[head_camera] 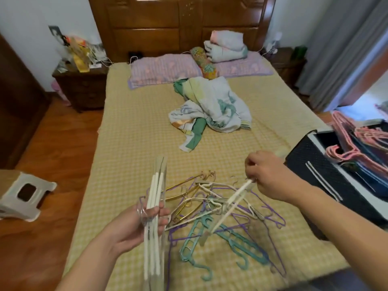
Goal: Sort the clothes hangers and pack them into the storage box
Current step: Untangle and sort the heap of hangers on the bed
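Two hands (134, 225) (266, 175) hold white hangers (154, 217).

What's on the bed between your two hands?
In the head view, the tangled hanger pile lies on the bed between the left hand, holding a white hanger bundle, and the right hand, lifting one white hanger.

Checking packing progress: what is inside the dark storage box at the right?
Pink hangers are stacked in the storage box, some sticking up over its rim. Whatever lies beneath them is covered, and the box runs past the frame edge.
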Motion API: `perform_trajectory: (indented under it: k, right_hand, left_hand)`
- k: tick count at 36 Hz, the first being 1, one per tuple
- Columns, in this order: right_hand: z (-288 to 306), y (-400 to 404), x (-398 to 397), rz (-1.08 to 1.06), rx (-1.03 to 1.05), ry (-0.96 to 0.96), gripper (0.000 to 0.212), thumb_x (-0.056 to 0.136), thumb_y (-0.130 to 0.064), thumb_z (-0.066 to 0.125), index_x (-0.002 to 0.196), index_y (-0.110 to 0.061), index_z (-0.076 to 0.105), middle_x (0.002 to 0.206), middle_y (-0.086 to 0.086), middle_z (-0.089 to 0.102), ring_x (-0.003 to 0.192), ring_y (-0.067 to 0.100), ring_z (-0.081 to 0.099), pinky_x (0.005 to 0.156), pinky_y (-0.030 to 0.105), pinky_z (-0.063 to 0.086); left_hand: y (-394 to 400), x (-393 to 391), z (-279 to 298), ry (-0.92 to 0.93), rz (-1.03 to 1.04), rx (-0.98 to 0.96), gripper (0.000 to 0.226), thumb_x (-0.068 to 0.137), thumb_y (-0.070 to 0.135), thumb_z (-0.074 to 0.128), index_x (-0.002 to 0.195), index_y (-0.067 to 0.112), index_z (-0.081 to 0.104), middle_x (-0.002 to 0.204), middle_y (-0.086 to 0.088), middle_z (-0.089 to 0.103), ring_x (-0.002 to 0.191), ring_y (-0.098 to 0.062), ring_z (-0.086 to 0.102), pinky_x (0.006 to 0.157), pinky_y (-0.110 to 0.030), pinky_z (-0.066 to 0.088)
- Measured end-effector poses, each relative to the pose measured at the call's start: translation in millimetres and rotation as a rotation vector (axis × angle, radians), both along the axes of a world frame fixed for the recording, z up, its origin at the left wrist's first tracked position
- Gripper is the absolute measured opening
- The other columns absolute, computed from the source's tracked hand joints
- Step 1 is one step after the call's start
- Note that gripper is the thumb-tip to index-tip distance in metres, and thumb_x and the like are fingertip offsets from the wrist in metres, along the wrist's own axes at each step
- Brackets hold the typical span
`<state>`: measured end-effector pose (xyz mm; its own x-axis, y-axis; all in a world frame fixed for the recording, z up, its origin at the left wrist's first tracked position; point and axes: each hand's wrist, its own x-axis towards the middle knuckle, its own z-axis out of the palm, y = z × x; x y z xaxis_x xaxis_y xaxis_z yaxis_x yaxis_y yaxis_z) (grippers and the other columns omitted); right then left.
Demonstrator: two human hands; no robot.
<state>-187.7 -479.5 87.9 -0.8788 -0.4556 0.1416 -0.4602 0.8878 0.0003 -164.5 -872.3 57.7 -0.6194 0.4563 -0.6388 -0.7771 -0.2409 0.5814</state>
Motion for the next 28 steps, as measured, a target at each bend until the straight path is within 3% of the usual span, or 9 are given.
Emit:
perform_trajectory:
  k: [7,12,14,16,18,22,25,27,28]
  right_hand:
    - [42,-85,4,0.16,-0.255,-0.096,0.013,0.077,-0.013,0.066,0.073,-0.024,0.07,0.098,-0.006,0.064,0.098,0.022,0.05,0.084,0.036,0.042]
    - [33,-139,7,0.198,-0.351,-0.174,0.02,0.078,0.001,0.065,0.075,-0.017,0.072,0.1,0.0,0.064,0.1,0.024,0.051,0.086,0.037,0.045]
    - [18,-145,8,0.145,-0.414,-0.202,0.025,0.075,0.007,0.066,0.074,-0.017,0.071,0.1,-0.002,0.063,0.101,0.022,0.05,0.087,0.042,0.046]
    - [21,-153,10,0.055,-0.466,-0.208,0.028,0.075,0.009,0.064,0.076,-0.018,0.071,0.104,-0.003,0.062,0.107,0.018,0.047,0.092,0.041,0.044]
    - [20,-156,8,-0.021,-0.466,-0.196,0.032,0.077,0.009,0.061,0.085,-0.02,0.07,0.112,-0.005,0.059,0.114,0.016,0.043,0.099,0.037,0.042]
    - [39,-171,25,-0.146,-0.423,-0.215,0.05,0.083,0.005,0.053,0.121,-0.025,0.063,0.13,-0.009,0.048,0.129,0.012,0.033,0.111,0.022,0.027]
    - [67,-185,56,-0.146,-0.71,-0.246,0.028,0.093,-0.013,0.058,0.115,-0.03,0.064,0.115,-0.019,0.057,0.114,-0.004,0.049,0.101,0.019,0.039]
    - [87,-197,79,-0.065,-0.853,-0.318,0.009,0.094,-0.029,0.062,0.101,-0.03,0.068,0.098,-0.018,0.063,0.098,0.002,0.059,0.086,0.017,0.046]
    - [93,-200,88,-0.022,-0.837,-0.328,0.011,0.093,-0.038,0.062,0.095,-0.03,0.068,0.092,-0.017,0.063,0.092,0.005,0.06,0.081,0.018,0.047]
  left_hand:
    - [13,4,44,0.075,-0.199,0.05,0.034,0.087,0.003,0.075,0.114,-0.003,0.054,0.115,-0.027,0.067,0.091,-0.035,0.07,0.07,-0.044,0.061]
    - [22,21,65,0.136,-0.24,0.147,0.017,0.095,-0.001,0.062,0.11,0.001,0.052,0.098,-0.017,0.065,0.085,-0.032,0.067,0.072,-0.042,0.055]
    - [25,31,65,0.174,-0.235,0.098,0.013,0.093,-0.001,0.064,0.105,0.002,0.059,0.107,-0.021,0.069,0.095,-0.036,0.07,0.084,-0.047,0.051]
    - [22,38,73,0.212,-0.216,0.098,0.007,0.092,-0.001,0.065,0.096,0.004,0.069,0.112,-0.023,0.07,0.097,-0.035,0.071,0.086,-0.049,0.053]
    - [25,38,70,0.18,-0.205,0.102,0.016,0.095,-0.004,0.058,0.091,0.004,0.071,0.107,-0.021,0.07,0.094,-0.034,0.071,0.078,-0.046,0.057]
    - [21,36,62,0.107,-0.134,0.095,0.019,0.095,-0.009,0.055,0.113,-0.004,0.056,0.108,-0.025,0.069,0.091,-0.036,0.069,0.079,-0.05,0.056]
    - [17,32,56,0.084,-0.082,0.055,0.031,0.095,-0.008,0.058,0.125,-0.012,0.055,0.114,-0.028,0.068,0.093,-0.037,0.069,0.073,-0.049,0.058]
    - [13,31,56,0.093,-0.046,0.068,0.036,0.093,-0.008,0.06,0.129,-0.014,0.055,0.118,-0.03,0.065,0.096,-0.038,0.067,0.073,-0.049,0.058]
    - [12,30,58,0.096,-0.036,0.071,0.039,0.09,-0.009,0.061,0.128,-0.016,0.055,0.113,-0.03,0.064,0.094,-0.038,0.066,0.074,-0.049,0.058]
